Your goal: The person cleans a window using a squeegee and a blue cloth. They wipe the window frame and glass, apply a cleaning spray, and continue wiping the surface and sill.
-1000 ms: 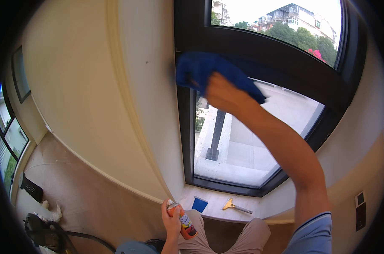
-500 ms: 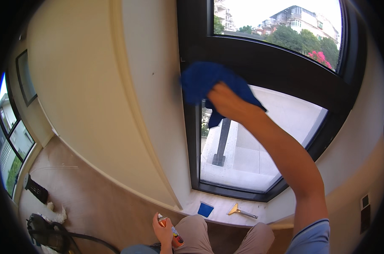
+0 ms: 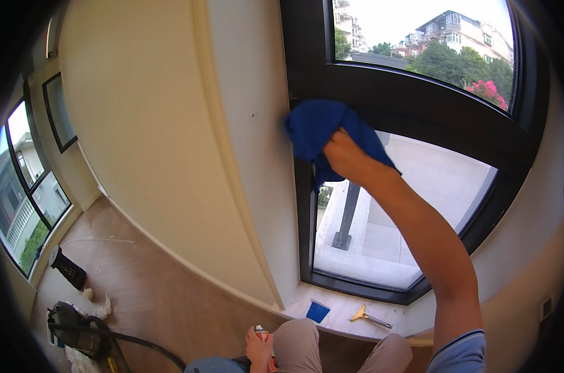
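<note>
My right hand (image 3: 349, 155) is closed around a blue cloth (image 3: 316, 127). The cloth lies bunched against the left side of the black window frame (image 3: 418, 102), where the crossbar meets the upright, and one corner hangs over the lower glass. Low in the view, beside my knee, my left hand (image 3: 258, 347) grips a spray can (image 3: 271, 357) with an orange body. My fingers cover much of the can. On the pale sill under the window rest a flat blue piece (image 3: 318, 311) and a scraper (image 3: 370, 317) with a yellowish head and grey handle.
A white wall edge (image 3: 251, 124) borders the frame on the left. On the wooden floor (image 3: 164, 280) stand a vacuum-like machine (image 3: 77, 332) with a black hose (image 3: 148, 345) and a dark perforated bin (image 3: 68, 267). Another window (image 3: 30, 186) is at far left.
The whole view has shifted, so the scene sits farther right. The cloth stays near the same frame corner. My left hand has turned the spray can, and less of its label shows.
</note>
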`<state>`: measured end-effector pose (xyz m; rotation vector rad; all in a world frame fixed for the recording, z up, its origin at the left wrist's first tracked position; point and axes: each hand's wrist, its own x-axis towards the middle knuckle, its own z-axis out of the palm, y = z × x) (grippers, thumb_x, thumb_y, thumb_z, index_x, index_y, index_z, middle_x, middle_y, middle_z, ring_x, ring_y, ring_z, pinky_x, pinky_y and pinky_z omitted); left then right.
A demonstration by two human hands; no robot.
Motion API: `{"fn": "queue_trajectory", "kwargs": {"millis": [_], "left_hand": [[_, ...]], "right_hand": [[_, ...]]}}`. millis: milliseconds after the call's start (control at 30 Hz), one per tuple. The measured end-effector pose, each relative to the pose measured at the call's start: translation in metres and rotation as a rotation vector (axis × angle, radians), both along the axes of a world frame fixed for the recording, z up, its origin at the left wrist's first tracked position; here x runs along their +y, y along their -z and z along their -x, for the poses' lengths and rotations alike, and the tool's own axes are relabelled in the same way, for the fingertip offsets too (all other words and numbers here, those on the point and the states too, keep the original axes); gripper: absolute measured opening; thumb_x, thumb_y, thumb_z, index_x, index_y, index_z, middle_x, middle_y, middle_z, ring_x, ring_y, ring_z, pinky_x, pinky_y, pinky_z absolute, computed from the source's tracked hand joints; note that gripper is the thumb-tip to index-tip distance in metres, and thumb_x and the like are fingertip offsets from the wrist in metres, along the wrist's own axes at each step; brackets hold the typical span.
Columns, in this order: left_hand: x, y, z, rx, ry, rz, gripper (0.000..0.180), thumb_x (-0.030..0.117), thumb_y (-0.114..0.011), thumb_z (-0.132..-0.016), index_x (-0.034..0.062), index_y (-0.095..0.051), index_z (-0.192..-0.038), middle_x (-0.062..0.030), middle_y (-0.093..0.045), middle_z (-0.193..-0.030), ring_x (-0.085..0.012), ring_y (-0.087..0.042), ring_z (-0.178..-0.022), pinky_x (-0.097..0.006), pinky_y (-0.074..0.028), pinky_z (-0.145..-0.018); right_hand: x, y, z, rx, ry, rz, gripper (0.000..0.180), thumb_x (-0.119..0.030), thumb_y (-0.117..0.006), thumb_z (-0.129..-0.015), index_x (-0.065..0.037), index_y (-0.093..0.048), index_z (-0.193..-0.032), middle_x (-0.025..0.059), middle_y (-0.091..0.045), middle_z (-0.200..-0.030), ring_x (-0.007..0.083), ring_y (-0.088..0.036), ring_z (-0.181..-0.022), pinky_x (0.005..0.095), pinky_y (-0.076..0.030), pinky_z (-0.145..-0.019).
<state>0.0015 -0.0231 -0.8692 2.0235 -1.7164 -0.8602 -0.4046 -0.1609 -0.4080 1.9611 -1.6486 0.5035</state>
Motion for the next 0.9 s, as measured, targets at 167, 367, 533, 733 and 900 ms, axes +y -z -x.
{"fn": "queue_trajectory", "kwargs": {"millis": [167, 367, 533, 733, 900], "left_hand": [[-0.025, 0.068, -0.045, 0.071, -0.114, -0.052, 0.086, 0.044, -0.085, -0.081, 0.004, -0.05, -0.149, -0.0257, -0.065, -0.137, -0.0434, -0.066, -0.124, -0.053, -0.054, -0.104], [-0.039, 0.078, -0.09, -0.009, -0.161, -0.119, 0.086, 0.042, -0.086, -0.08, 0.0019, -0.052, -0.148, -0.0269, -0.07, -0.131, -0.0429, -0.069, -0.123, -0.05, -0.056, -0.104], [-0.05, 0.129, -0.102, -0.154, -0.112, -0.3, 0.078, 0.044, -0.086, -0.078, 0.0017, -0.062, -0.14, -0.0257, -0.071, -0.132, -0.0418, -0.071, -0.12, -0.05, -0.056, -0.103], [-0.051, 0.211, -0.127, -0.461, 0.524, -0.589, 0.053, 0.055, -0.06, -0.095, 0.0151, -0.079, -0.125, -0.0197, -0.074, -0.13, -0.0364, -0.072, -0.12, -0.049, -0.056, -0.104], [-0.063, 0.248, -0.149, -0.578, 0.577, -0.639, 0.05, 0.051, -0.061, -0.096, 0.0123, -0.08, -0.121, -0.0205, -0.074, -0.129, -0.0398, -0.07, -0.123, -0.048, -0.056, -0.103]], "right_hand": [[0.078, 0.034, 0.111, 0.252, -0.124, 0.414, 0.055, -0.001, -0.08, -0.084, -0.003, -0.066, -0.137, 0.0194, -0.063, -0.143, 0.0374, -0.058, -0.137, 0.0453, -0.042, -0.121], [0.219, 0.059, 0.174, -0.181, 0.186, 0.72, 0.031, -0.023, -0.078, -0.101, -0.009, -0.071, -0.128, 0.0163, -0.072, -0.129, 0.0343, -0.07, -0.121, 0.041, -0.052, -0.111], [0.235, 0.091, 0.23, 0.288, 0.665, 0.605, 0.036, -0.033, -0.072, -0.105, -0.007, -0.069, -0.13, 0.0181, -0.07, -0.131, 0.036, -0.067, -0.122, 0.0409, -0.051, -0.108], [0.209, 0.074, 0.194, 0.048, 0.28, 0.817, 0.023, -0.03, -0.075, -0.103, -0.01, -0.071, -0.113, 0.0108, -0.074, -0.104, 0.0258, -0.074, -0.093, 0.0331, -0.055, -0.086], [0.211, 0.099, 0.235, 1.109, 1.018, 0.62, 0.04, -0.037, -0.067, -0.107, -0.024, -0.064, -0.145, 0.0076, -0.069, -0.134, 0.0268, -0.069, -0.122, 0.0387, -0.052, -0.108]]}}
